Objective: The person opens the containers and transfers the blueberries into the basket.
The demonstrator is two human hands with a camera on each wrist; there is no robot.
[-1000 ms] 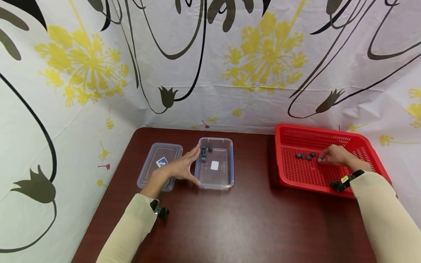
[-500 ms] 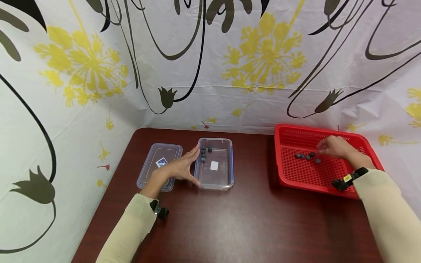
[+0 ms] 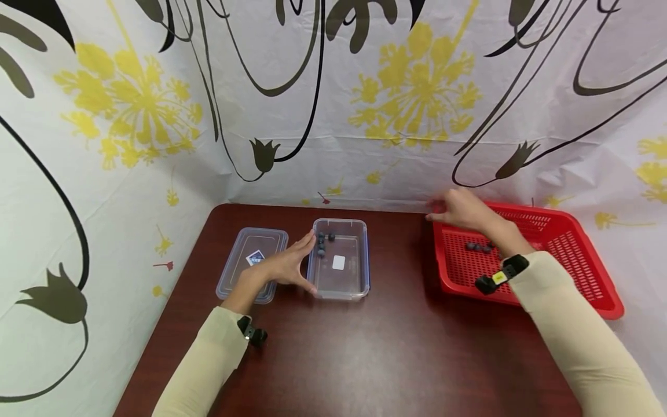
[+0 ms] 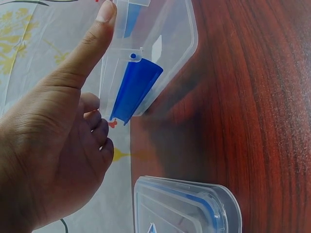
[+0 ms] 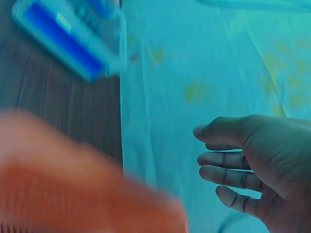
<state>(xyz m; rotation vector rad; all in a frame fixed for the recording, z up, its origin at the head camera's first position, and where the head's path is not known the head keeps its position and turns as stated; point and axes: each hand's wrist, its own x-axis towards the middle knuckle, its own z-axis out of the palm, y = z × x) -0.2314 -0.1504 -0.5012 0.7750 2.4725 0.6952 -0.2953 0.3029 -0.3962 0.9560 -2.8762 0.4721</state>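
My left hand (image 3: pixel 283 266) rests against the left side of a clear plastic container (image 3: pixel 353 284), thumb near its front corner and fingertips farther back. The left wrist view shows the thumb beside a blue latch (image 4: pixel 138 87). Several blueberries (image 3: pixel 321 249) lie at the container's back left. Over the left rim of a red basket (image 3: pixel 589 263) hovers my right hand (image 3: pixel 461 208), thumb close to the index finger. In the right wrist view nothing shows between its fingers (image 5: pixel 223 172), though the thumb could hide something small. More blueberries (image 3: pixel 478 248) lie in the basket, partly behind my wrist.
The container's lid (image 3: pixel 234 272) lies flat left of it, partly under my left hand and wrist. Brown tabletop (image 3: pixel 396 341) stretches between container and basket and in front. A patterned cloth (image 3: pixel 292 116) hangs behind the table and along its left.
My right hand first reached among the basket's blueberries, then lifted and swept left to above the basket's left rim. My left hand and the container have stayed put.
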